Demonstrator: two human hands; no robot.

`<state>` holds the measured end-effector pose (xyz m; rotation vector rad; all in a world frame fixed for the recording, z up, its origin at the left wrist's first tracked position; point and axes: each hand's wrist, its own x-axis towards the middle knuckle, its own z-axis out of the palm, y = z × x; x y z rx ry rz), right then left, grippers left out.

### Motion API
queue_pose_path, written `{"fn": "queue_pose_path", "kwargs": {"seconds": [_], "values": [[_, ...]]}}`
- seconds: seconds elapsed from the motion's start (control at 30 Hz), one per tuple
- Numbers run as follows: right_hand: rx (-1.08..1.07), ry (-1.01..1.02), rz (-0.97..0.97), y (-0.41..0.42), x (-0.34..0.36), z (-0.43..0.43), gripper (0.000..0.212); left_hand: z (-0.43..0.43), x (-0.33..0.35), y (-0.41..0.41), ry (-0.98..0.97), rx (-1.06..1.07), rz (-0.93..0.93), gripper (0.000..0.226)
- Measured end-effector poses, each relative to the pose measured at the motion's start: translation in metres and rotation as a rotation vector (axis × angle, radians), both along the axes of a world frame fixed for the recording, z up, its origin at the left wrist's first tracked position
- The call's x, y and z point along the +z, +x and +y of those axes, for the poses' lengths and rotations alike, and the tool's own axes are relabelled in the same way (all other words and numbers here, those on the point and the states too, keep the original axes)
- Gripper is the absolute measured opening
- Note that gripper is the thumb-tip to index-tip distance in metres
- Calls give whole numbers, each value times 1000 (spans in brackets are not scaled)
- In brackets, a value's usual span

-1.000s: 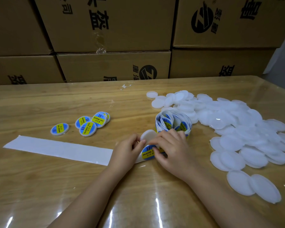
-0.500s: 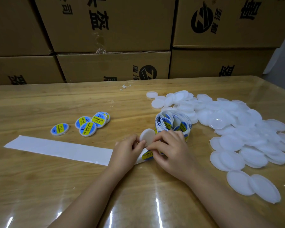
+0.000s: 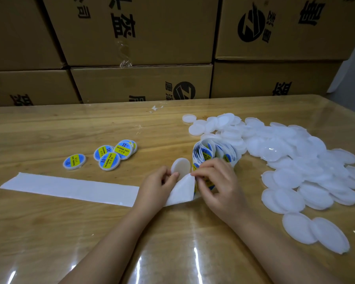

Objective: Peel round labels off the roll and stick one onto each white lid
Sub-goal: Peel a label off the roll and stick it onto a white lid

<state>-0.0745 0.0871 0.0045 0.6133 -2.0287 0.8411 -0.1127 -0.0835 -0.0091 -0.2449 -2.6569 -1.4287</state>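
A loose roll of blue-and-yellow round labels [image 3: 213, 153] stands at the table's middle. Its white backing strip [image 3: 70, 188] trails off to the left. My left hand [image 3: 158, 185] holds a bare white lid [image 3: 180, 166] upright between thumb and fingers, over the strip. My right hand [image 3: 217, 181] pinches the strip's lifted fold [image 3: 182, 190] just below the roll, and a label's edge shows under its fingers. Several labelled lids [image 3: 109, 154] lie at the left. A big heap of bare white lids [image 3: 291, 158] covers the right side.
Stacked cardboard boxes [image 3: 139, 33] wall off the table's far edge. The wooden table [image 3: 49, 242] has a glossy clear cover. A small scrap [image 3: 156, 108] lies near the back.
The backing strip has been bent up into a fold between my hands, hiding most of the label seen before. Both hands have stayed in about the same place.
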Motion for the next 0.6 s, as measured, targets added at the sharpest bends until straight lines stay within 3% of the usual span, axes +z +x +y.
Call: {"fn": "queue_pose_path", "kwargs": {"seconds": [0.13,0.27,0.4,0.6], "values": [[-13,-162,-32,-1,2,3,17,0,2,2,44,-4,7,29],[-69,-205,-22,-3,2,4,28,-3,5,1,251,-4,0,17],[-83,-199,-38,-5,-2,3,15,-3,9,4,456,-30,-57,12],[-93,-183,-32,-6,-3,2,14,-2,13,5,690,-76,-78,11]]}}
